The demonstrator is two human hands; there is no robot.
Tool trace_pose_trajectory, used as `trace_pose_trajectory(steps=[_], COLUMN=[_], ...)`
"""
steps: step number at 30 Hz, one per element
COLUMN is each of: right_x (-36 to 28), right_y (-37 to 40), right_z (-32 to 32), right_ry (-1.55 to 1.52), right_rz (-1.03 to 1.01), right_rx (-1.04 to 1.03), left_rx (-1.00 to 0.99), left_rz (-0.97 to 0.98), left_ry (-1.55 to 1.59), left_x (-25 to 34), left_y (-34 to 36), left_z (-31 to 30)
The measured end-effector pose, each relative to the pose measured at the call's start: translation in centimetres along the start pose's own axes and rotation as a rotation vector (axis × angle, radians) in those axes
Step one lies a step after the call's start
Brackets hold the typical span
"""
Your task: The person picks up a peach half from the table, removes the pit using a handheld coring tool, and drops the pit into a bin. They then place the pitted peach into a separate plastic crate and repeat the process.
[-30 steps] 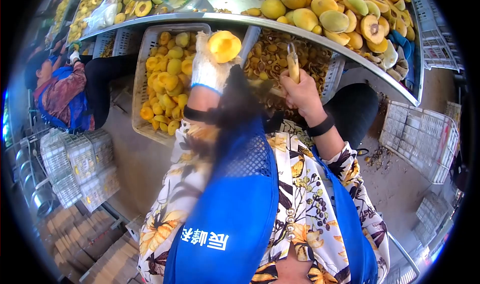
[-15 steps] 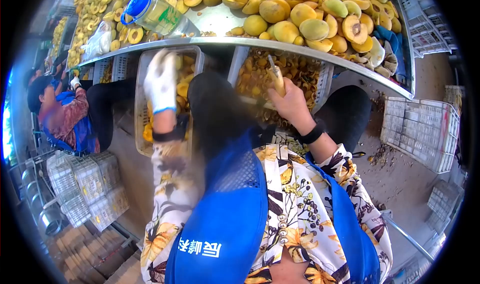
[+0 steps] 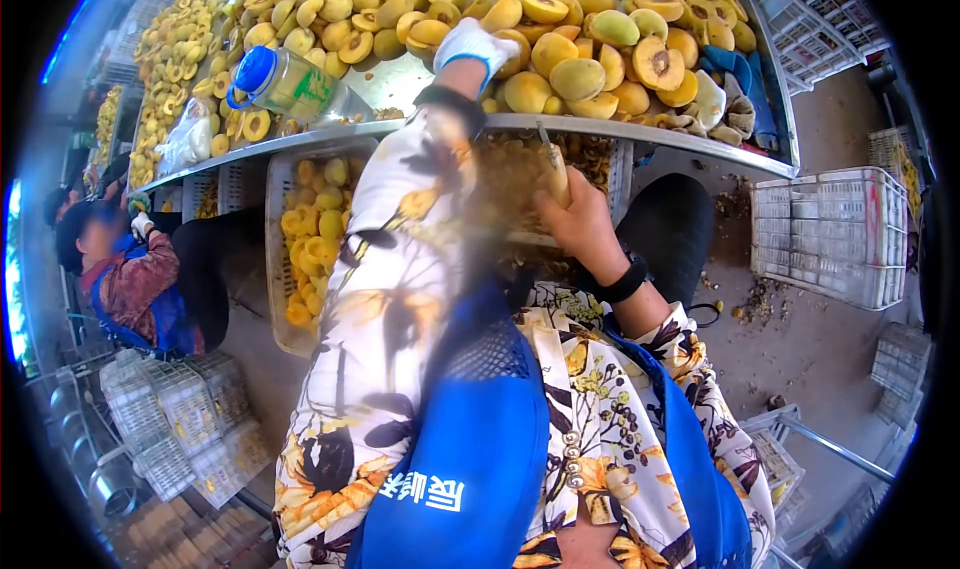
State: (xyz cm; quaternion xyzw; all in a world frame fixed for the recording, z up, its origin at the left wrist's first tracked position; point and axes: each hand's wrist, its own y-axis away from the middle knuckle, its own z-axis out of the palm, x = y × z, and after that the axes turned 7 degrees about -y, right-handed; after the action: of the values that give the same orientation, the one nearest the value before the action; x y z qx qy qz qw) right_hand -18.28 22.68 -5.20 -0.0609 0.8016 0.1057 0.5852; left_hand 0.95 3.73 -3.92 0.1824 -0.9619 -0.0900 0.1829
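Peaches (image 3: 560, 69) lie piled on the table (image 3: 395, 81), the gloved left hand (image 3: 470, 44) on them, maybe gripping one, while the right hand (image 3: 575, 219) squeezes a small tool (image 3: 553, 174).

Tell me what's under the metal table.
A left crate of yellow peach halves and a right crate of brownish pits. The left sleeve and the right hand, gripping a pitting tool, cover much of the right crate.

A single fisheye camera on the person's head looks steeply down the chest and forward onto the table (image 3: 690, 141). The view is close.
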Motion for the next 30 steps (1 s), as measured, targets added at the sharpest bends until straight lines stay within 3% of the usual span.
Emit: trace_pose_trajectory(steps=[1,2,5,8,9,10,12,13,14,16,18,20,22,24,28,30], right_x=[-0.2,-0.6,-2.4,-4.3,-4.3,-4.3,-4.3,-5.0,-4.5,-3.6,-3.9,-4.3,-4.6,-4.5,-4.3,-3.7], right_y=[-0.3,-0.6,-1.5,-2.9,-3.4,-3.9,-4.4,-4.1,-4.3,-4.5,-4.1,-4.0,-3.6,-3.0,-2.6,-2.6], right_z=[0.0,0.1,0.2,-0.1,0.1,0.5,1.8,1.2,0.9,0.5,1.1,1.0,0.7,1.0,1.8,2.1], right_ry=[0.001,-0.023,-0.137,-0.793,-0.682,-0.691,-0.708,-0.750,-0.722,-0.658,-0.194,0.129,0.061,-0.001,0.092,0.195], right_rz=[0.014,-0.005,-0.043,0.204,0.145,0.104,0.021,0.045,0.020,-0.023,-0.221,-0.335,-0.239,-0.223,-0.306,-0.365], right_rx=[0.013,0.033,0.062,-0.110,-0.116,-0.086,-0.031,-0.104,-0.190,-0.366,-0.200,-0.023,-0.004,0.008,0.056,0.121], left_rx=[-0.074,0.063,0.129,0.314,0.286,0.345,0.399,0.229,0.168,-0.028,-0.191,-0.317,-0.184,-0.237,-0.156,-0.033], left_rz=[0.008,0.057,0.144,0.396,0.394,0.445,0.580,0.385,0.315,0.304,0.239,-0.212,-0.036,-0.151,-0.180,-0.065], left_ry=[0.114,0.270,0.662,0.833,1.002,0.864,0.873,1.259,1.383,1.198,1.077,1.877,1.723,1.859,1.727,1.741], left_x=[-0.8,-2.0,-3.9,-5.3,-4.1,-4.4,-4.5,-4.0,-4.0,-5.9,-6.4,-4.6,-5.2,-5.1,-3.6,-3.4], left_y=[0.7,2.0,6.9,11.9,14.8,15.8,17.9,18.9,19.8,19.1,18.8,19.3,18.8,19.4,20.7,20.8], left_z=[-0.5,0.0,-0.8,0.5,0.0,0.7,1.2,0.9,-0.2,0.8,0.5,0.2,1.4,1.5,1.8,3.1])
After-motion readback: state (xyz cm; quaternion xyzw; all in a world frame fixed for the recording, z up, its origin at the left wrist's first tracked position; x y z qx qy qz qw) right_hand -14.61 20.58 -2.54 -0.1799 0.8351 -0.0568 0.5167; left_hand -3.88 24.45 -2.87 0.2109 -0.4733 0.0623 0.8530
